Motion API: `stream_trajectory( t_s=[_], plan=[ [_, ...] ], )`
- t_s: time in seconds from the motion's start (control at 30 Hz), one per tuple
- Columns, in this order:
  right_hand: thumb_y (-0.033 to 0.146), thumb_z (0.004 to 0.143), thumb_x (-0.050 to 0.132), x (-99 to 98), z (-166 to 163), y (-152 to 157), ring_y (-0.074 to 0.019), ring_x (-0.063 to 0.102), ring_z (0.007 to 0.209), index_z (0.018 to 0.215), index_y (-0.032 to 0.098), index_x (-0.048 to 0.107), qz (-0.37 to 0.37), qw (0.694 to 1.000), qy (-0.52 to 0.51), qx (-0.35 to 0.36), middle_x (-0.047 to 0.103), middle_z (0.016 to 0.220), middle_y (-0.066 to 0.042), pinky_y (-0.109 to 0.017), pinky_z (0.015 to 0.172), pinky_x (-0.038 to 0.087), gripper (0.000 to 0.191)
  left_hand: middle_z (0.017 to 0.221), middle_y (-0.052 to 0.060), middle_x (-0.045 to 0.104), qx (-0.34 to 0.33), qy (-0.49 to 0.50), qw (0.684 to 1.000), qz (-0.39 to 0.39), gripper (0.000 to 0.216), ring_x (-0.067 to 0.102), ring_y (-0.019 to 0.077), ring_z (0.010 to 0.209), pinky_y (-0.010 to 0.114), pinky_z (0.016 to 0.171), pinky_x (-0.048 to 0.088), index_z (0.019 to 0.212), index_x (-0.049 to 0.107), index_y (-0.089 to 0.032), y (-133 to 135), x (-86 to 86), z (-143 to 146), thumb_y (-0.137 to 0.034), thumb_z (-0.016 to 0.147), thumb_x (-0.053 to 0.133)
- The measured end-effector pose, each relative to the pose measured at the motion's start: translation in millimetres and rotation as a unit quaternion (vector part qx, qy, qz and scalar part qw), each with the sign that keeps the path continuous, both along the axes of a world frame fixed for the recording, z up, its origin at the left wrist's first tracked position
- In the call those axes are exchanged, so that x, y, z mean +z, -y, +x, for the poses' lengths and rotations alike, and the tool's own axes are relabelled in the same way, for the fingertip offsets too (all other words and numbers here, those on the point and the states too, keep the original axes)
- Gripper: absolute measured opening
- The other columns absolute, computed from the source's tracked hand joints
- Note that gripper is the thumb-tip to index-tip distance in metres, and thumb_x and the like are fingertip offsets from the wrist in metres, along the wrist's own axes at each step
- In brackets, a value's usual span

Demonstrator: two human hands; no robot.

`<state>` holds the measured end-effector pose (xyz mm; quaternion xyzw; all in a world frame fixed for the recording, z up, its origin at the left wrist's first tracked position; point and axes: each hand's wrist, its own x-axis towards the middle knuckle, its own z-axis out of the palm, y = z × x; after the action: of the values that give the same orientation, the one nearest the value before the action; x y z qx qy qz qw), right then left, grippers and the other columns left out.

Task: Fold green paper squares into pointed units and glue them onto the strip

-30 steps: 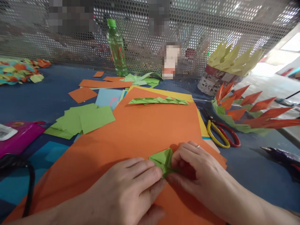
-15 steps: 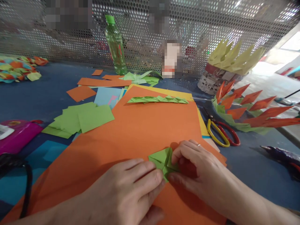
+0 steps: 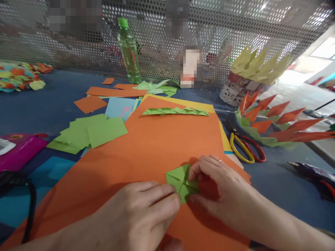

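Observation:
A small green paper square (image 3: 180, 177), creased with its corners folded to the centre, lies on a large orange sheet (image 3: 167, 146). My right hand (image 3: 217, 188) bends over its right side, thumb and index finger closed on the edge. At the lower left edge, my left hand (image 3: 149, 212) has its fingers pressed together against the paper; its thumb is mostly hidden underneath. Farther up the orange sheet lies a folded green paper strip (image 3: 175, 111) with a zigzag surface. Loose green squares (image 3: 96, 132) overlap in a pile to the left.
Scissors (image 3: 243, 146) with yellow and red handles lie right of the sheet, near a spiky orange-and-green paper ring (image 3: 277, 129). A green bottle (image 3: 129, 55) stands by the perforated metal panel (image 3: 154, 35). A magenta object (image 3: 26, 150) and black cable (image 3: 31, 205) are at left.
The raised right flap of the green square now lies flatter. My left fingers have drawn slightly back toward the lower left, uncovering more of the paper. My right hand has barely moved.

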<state>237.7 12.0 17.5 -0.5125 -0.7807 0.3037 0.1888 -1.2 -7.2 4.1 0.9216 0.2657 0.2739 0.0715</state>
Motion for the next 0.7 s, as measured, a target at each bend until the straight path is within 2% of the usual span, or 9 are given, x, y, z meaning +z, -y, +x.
stream_trajectory(
  t_s=[0.2, 0.47, 0.7],
  plan=[
    [0.011, 0.073, 0.076, -4.9, -12, 7, -0.0176, 0.054, 0.086, 0.089, 0.024, 0.054, 0.038, 0.999, 0.001, -0.03, 0.061, 0.092, 0.004, -0.037, 0.085, 0.038, 0.03, 0.084, 0.003, 0.075, -0.007, -0.006, 1.0, -0.002, 0.049, 0.069, 0.0201, 0.081, 0.033, 0.075, 0.051, 0.096, 0.075, -0.015, -3, 3.0, 5, -0.029, 0.113, 0.031],
    [0.002, 0.072, 0.066, -6.9, -3, 4, -0.0212, 0.054, 0.094, 0.095, 0.027, 0.056, 0.0, 1.0, -0.01, -0.023, 0.063, 0.098, 0.003, -0.038, 0.084, 0.04, 0.035, 0.096, 0.006, 0.078, -0.009, -0.001, 1.0, -0.011, 0.04, 0.07, 0.0219, 0.084, 0.035, 0.074, 0.05, 0.101, 0.073, -0.014, 0, -1.6, 2, -0.028, 0.111, 0.037],
    [-0.003, 0.075, 0.061, -5.9, 7, 2, -0.018, 0.056, 0.103, 0.102, 0.028, 0.053, -0.039, 0.998, -0.047, 0.009, 0.063, 0.108, 0.004, -0.035, 0.092, 0.041, 0.041, 0.1, 0.006, 0.077, -0.032, -0.029, 0.999, -0.025, 0.033, 0.07, 0.0218, 0.083, 0.034, 0.07, 0.05, 0.104, 0.072, -0.014, -4, 1.3, -3, -0.025, 0.108, 0.042]
  ],
)
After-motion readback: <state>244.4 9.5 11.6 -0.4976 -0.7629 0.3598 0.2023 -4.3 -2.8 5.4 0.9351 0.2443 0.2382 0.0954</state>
